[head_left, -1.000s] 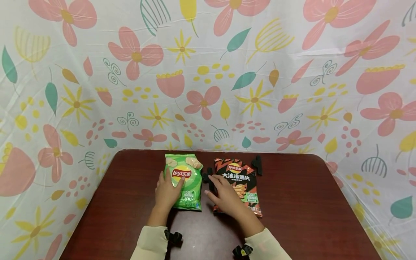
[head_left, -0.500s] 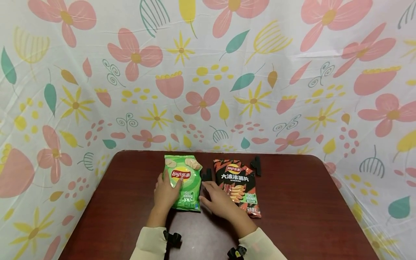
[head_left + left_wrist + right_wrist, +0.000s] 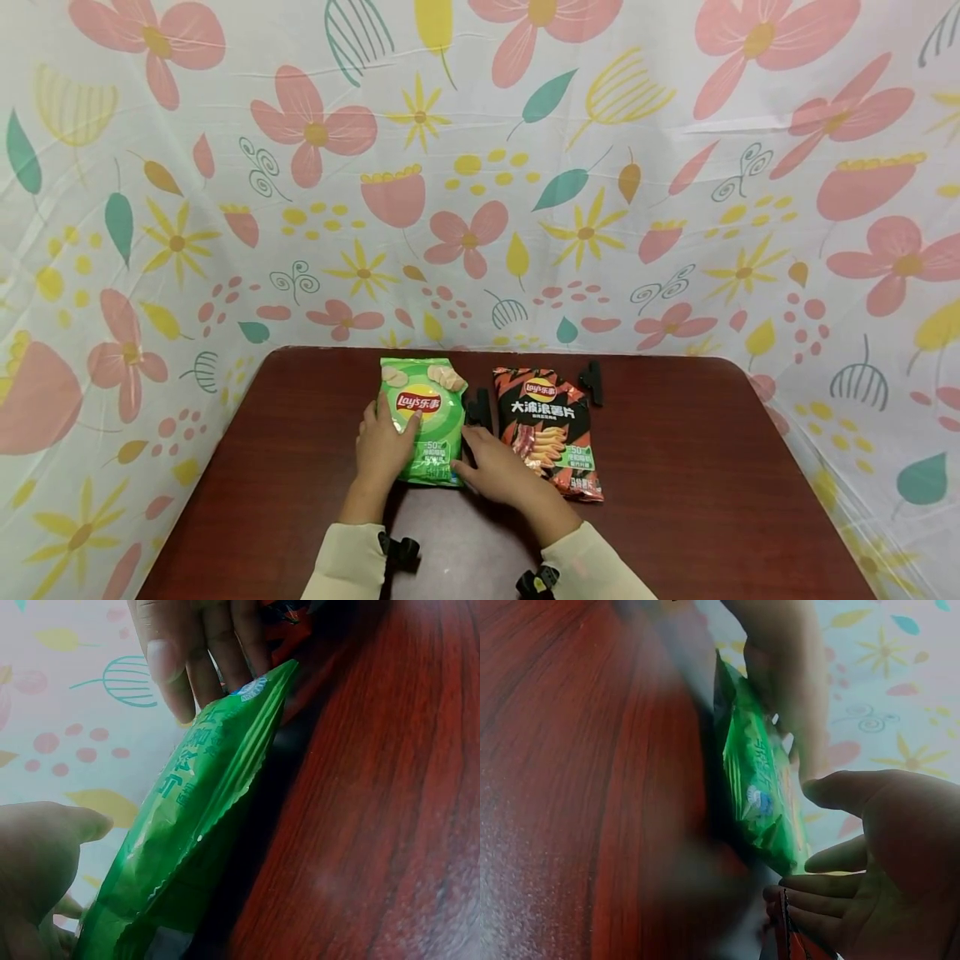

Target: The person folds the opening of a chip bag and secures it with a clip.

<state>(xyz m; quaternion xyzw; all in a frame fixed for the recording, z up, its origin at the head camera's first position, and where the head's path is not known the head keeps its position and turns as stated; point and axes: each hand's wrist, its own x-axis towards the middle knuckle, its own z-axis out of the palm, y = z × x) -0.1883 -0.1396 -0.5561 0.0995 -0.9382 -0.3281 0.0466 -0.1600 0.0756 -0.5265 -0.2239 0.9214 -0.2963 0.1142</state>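
Observation:
A green Lay's chip bag (image 3: 431,454) lies flat on the table left of centre. My left hand (image 3: 384,450) rests on its left side, fingers fairly straight and thumb over the front. At the bag's lower right edge is my right hand (image 3: 498,471), with thumb and fingers extended towards it. In the right wrist view, the fingertips of my right hand (image 3: 900,862) are right at the end of the green bag (image 3: 757,772). A black clip (image 3: 478,407) lies between the two chip bags, partly hidden behind my right fingers.
A black-and-red Lay's chip bag (image 3: 543,417) lies right of the right hand. Beyond its upper right corner is a second black clip (image 3: 592,383). The dark red wooden table (image 3: 690,467) ends against a flower-printed cloth (image 3: 480,167) at the back.
My right hand has moved left from over the black clip and the black-and-red chip bag to the green bag's right edge. My left hand stays on the green bag.

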